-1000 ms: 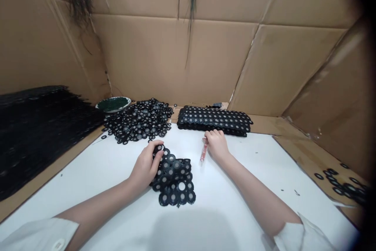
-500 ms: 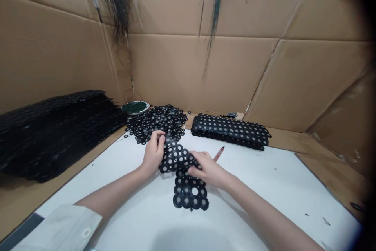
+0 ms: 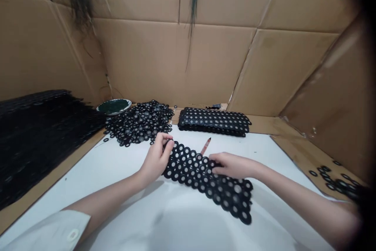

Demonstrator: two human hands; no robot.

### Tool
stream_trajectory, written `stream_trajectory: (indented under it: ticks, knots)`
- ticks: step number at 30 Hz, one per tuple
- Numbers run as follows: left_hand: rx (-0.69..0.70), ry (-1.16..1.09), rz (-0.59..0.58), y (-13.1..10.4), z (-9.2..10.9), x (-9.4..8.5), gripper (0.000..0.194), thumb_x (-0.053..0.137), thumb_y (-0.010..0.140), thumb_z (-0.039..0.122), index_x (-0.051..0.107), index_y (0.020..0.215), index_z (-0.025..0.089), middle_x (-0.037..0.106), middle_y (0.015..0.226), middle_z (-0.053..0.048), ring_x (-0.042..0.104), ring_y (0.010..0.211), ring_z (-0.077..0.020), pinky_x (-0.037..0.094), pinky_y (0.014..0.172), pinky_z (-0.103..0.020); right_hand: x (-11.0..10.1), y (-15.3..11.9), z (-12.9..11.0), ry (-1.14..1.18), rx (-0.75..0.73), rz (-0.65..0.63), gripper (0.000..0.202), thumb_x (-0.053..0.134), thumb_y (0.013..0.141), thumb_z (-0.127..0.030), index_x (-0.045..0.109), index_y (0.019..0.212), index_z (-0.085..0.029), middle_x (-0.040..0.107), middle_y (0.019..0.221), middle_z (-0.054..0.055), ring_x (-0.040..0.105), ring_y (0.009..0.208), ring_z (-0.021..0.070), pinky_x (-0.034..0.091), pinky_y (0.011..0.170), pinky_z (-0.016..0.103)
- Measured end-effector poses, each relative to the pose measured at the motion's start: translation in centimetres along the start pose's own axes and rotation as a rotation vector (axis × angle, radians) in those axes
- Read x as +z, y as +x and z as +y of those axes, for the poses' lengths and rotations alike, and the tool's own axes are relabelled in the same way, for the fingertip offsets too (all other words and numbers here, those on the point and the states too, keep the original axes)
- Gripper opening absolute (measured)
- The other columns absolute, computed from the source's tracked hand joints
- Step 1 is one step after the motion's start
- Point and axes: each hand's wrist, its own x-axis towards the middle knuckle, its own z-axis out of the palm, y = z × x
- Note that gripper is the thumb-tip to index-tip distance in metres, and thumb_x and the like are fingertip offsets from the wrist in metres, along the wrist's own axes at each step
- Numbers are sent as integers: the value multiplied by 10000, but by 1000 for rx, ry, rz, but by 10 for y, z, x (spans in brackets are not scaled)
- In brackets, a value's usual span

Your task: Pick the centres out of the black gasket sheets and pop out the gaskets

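Note:
A strip of joined black rings (image 3: 190, 168) stretches slantwise over the white table, its right end lower and nearer me. My left hand (image 3: 155, 157) pinches the strip's far left end between thumb and fingers. Right of the middle, my right hand (image 3: 229, 164) grips its upper edge, fingertips partly hidden behind the rings. Just beyond the strip lies a red-and-white pen-like stick (image 3: 206, 146) with a dark tip. Behind my left hand spreads a heap of loose black rings (image 3: 143, 120).
A folded stack of ring strips (image 3: 214, 120) lies at the back, with a dish of dark green stuff (image 3: 114, 106) at the back left. A big black pile (image 3: 38, 137) fills the left side. Loose rings (image 3: 337, 180) lie at right. Cardboard walls (image 3: 164, 59) enclose the table.
The strip, bent and hanging down in the middle before, is now stretched out to the right. My right hand has moved right along it. The camera view has tilted down and turned right.

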Motion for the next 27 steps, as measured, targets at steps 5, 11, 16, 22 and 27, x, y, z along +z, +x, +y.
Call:
stream_trajectory:
  ticks: [5,11,16,22,27]
  knots:
    - [123,20,-53,19,17,16,158,354,868,323,437,927,203,574,790,3,548,723,-134,394,672,-248,0,35,-15,103,-139,293,468,577,698,-458,522,1071,-181,544,1087,85,509,902,201,396,757,305]
    - [77,213,132,53,21,-7,178,362,850,343,462,829,197,604,665,2,574,604,-152,397,571,-254,-2,93,-48,473,-309,329,295,535,723,-434,485,619,-162,446,573,-38,391,540,90,317,530,230]
    - [148,412,585,73,36,-53,172,361,857,328,463,875,190,588,606,11,566,565,-147,384,576,-253,-12,90,-54,659,-291,476,270,523,736,-417,467,649,-168,451,603,-37,405,552,89,330,543,223]
    - [258,685,114,62,55,-36,197,325,859,251,504,912,187,634,778,-43,595,681,-192,405,599,-273,-18,92,-74,539,-377,613,206,500,763,-359,511,700,-163,433,621,-36,394,585,92,338,571,223]
    - [264,549,-99,55,49,-30,233,265,886,280,467,960,191,627,904,-60,597,814,-191,427,679,-275,-14,96,-79,518,-349,576,225,454,795,-371,528,771,-160,492,677,-20,434,626,106,362,608,236]
